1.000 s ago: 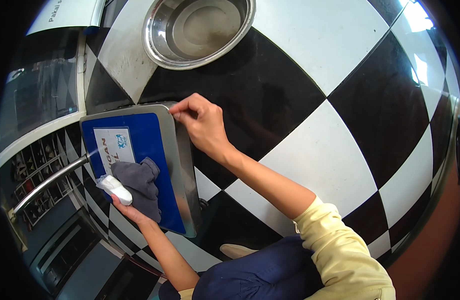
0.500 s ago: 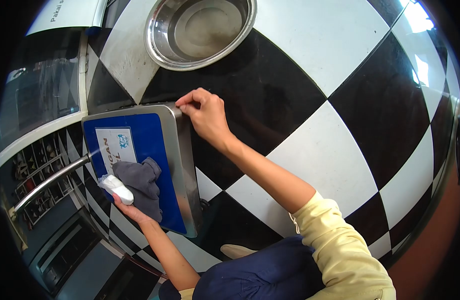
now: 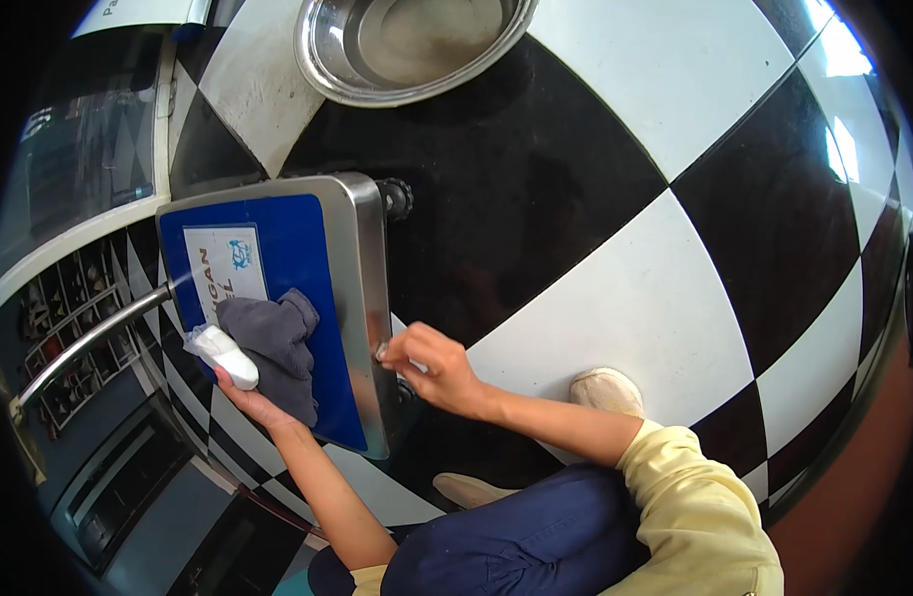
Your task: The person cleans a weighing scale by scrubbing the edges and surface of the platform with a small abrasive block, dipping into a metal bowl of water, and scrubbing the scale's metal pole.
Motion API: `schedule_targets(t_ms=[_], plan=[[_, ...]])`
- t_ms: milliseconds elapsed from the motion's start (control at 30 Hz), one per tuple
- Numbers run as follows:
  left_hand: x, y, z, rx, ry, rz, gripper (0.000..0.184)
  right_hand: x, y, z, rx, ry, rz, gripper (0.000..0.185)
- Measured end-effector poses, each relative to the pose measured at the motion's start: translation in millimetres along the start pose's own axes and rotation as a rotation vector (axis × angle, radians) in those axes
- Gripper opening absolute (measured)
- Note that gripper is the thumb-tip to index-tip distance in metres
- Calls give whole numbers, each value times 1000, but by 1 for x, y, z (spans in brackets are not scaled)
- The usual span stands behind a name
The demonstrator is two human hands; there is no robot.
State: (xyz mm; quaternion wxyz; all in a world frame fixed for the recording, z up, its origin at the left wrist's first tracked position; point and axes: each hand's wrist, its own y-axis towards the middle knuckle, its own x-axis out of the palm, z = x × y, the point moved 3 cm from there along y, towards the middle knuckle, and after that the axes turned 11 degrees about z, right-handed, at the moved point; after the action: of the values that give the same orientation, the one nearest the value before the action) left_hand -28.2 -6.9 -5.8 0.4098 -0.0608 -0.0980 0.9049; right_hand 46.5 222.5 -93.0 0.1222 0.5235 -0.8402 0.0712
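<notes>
My left hand (image 3: 255, 401) is closed around a smooth white object (image 3: 230, 362) with clear plastic at its far end; its exact kind I cannot make out. Right behind it a dark grey cloth (image 3: 278, 348) lies crumpled on the blue top of a steel-edged platform scale (image 3: 322, 283). At the scale's near steel side, my right hand (image 3: 438, 370) pinches a small pale wad (image 3: 381, 352) and holds it against the metal. A printed white label (image 3: 225, 260) is on the blue surface.
A steel basin (image 3: 417, 60) with cloudy water stands on the black-and-white tiled floor (image 3: 595, 288) beyond the scale. A metal pole (image 3: 94, 348) runs from the scale to the left. A black foot (image 3: 397, 199) sticks out under its corner. My shoe (image 3: 607, 389) is at the right.
My right hand has moved from the scale's far corner down along its steel side towards me. The left hand keeps hold of the white object. The view has shifted slightly.
</notes>
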Motion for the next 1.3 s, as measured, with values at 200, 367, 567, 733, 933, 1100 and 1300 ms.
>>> schedule_targets(t_ms=[200,367,567,733,933,1100,1300], plan=[[-7,4,1,48,55,9,76,0,54,3,77,-36,199,15],[-14,8,-2,61,38,22,76,11,-42,-13,40,-16,-161,20],[3,23,5,127,11,-41,73,7,12,-7,68,-79,120,15],[48,51,14,31,5,-278,70,10,-45,-23,-59,-239,-204,14],[56,48,13,-179,208,-607,76,-16,6,-87,-206,-551,-165,12],[49,70,4,-72,139,-701,68,-10,20,-197,-150,-950,-445,10],[38,87,-27,404,144,-679,60,-24,-37,-170,-107,-680,-28,13]])
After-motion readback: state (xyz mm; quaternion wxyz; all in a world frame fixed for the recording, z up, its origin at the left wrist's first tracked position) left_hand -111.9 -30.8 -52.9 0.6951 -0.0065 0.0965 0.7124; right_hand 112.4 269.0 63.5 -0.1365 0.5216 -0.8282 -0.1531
